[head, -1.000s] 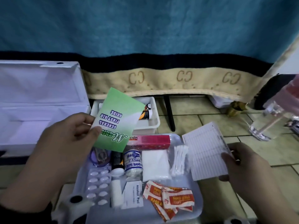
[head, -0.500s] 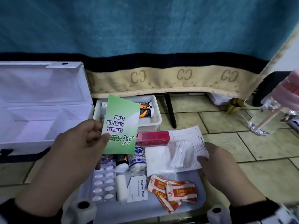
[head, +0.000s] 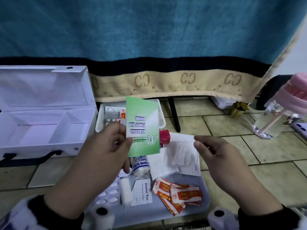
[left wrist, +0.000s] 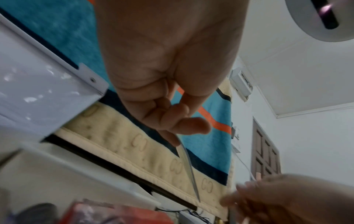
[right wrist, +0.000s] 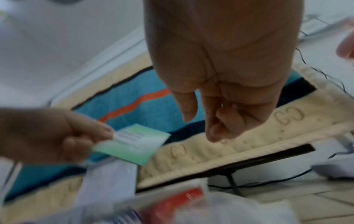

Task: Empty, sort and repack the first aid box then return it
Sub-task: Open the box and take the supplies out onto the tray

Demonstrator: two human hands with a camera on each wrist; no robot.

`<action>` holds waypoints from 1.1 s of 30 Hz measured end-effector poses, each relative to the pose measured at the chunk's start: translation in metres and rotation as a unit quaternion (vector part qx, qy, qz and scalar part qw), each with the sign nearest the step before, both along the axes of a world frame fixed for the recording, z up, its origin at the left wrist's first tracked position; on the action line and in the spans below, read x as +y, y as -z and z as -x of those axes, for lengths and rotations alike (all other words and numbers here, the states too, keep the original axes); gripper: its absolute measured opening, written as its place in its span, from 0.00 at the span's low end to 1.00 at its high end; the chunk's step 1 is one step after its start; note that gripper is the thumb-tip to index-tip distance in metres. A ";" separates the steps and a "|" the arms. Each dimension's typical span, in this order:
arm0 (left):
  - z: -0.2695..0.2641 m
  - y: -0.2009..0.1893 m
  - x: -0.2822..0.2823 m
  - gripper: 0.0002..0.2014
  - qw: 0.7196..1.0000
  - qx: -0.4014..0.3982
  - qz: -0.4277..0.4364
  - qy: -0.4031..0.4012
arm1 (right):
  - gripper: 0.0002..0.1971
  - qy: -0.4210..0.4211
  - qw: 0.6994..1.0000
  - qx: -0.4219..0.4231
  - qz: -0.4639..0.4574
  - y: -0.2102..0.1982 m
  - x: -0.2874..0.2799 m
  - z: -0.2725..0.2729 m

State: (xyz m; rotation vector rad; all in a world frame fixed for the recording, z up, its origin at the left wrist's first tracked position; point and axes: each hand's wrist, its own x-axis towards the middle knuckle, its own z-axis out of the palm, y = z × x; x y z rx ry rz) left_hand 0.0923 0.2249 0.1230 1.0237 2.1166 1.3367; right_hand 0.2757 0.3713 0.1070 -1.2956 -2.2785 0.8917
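— Left hand?
— Pinching the green booklet by its left edge, above the tray.
— Right hand?
— Empty, fingers loosely bent, just right of the booklet, over the lined white sheet.
— Booklet pointing which way?
— Standing tall, long side up and down, words upside down.
— First aid box?
— Open, on the floor at left.

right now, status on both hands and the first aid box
Left hand pinching green first aid guide. Right hand open, empty, above lined sheet. First aid box open, empty; supplies on tray. Nothing blocking.
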 end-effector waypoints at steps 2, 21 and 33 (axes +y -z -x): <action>-0.010 0.000 0.009 0.12 0.999 -0.009 -0.003 0.034 | 0.10 -0.044 0.993 0.058 0.092 -0.009 -0.005 0.001; 0.017 0.000 0.012 0.06 0.998 0.034 0.041 0.016 | 0.02 0.106 0.983 -0.148 -0.028 0.004 0.039 -0.042; 0.028 -0.001 0.002 0.04 0.997 0.042 0.060 -0.011 | 0.04 0.032 0.982 -0.185 0.015 0.023 0.041 -0.008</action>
